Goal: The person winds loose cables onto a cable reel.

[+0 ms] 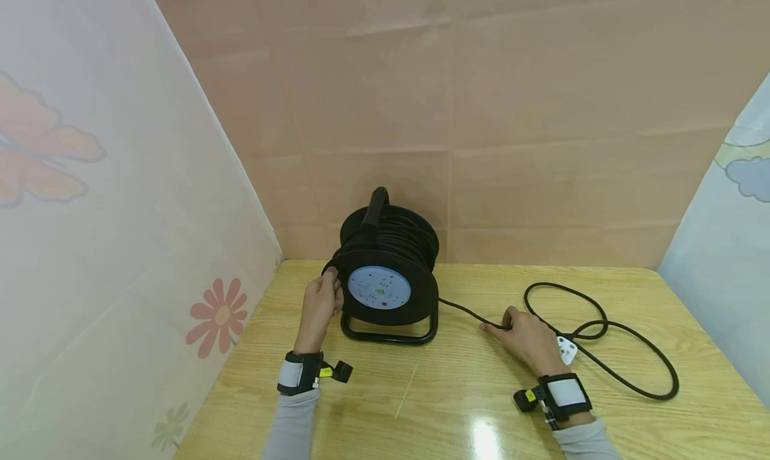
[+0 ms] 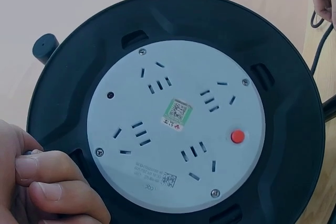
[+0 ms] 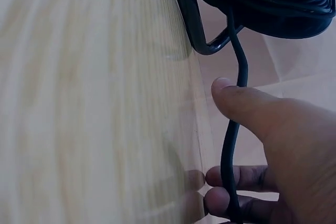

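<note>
A black cable reel (image 1: 424, 289) stands on its tubular frame, with a pale round socket panel (image 2: 176, 124) on its front. At the upper left of the front disc, my left hand (image 1: 321, 303) grips the reel with curled fingers; the small part between thumb and fingers is mostly hidden. A black cable (image 1: 460, 306) runs from the reel's right side to my right hand (image 1: 531, 339), low over the table. In the right wrist view, the cable passes between thumb (image 3: 231, 95) and fingers. Its loose end loops right to a white plug (image 1: 567, 350).
Under everything lies a wood-grain table (image 1: 385, 400). A brown papered wall (image 1: 511, 146) rises close behind the reel. To the left is a white flower-patterned wall (image 1: 132, 212). The reel's carrying handle (image 1: 375, 209) points up.
</note>
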Available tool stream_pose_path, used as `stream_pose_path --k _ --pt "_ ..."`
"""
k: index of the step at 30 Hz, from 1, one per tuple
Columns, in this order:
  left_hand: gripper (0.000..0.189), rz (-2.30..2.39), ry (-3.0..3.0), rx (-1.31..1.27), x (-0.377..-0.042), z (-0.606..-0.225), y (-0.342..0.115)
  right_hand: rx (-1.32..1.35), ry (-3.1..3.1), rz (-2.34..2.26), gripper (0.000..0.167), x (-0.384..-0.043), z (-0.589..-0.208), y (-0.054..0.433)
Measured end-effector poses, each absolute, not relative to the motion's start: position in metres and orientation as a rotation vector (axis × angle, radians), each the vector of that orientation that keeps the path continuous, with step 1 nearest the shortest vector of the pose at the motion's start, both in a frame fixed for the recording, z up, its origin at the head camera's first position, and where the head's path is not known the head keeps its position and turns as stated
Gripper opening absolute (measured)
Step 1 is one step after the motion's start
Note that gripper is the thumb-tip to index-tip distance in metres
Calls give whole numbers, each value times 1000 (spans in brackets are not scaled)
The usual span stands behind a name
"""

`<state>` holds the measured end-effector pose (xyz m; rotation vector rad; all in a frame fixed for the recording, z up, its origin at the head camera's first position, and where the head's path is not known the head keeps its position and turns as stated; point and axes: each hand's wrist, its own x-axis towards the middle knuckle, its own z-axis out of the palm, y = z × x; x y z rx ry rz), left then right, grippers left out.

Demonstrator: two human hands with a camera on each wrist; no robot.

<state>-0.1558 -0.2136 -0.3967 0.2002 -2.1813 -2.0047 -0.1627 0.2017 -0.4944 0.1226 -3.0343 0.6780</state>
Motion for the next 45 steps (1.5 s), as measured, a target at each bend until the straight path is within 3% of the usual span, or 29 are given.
stream_pose_path --k 45 --pt "54 -1958 -2229 33 -153 -372 -191 235 -2824 613 31 -157 -493 203"
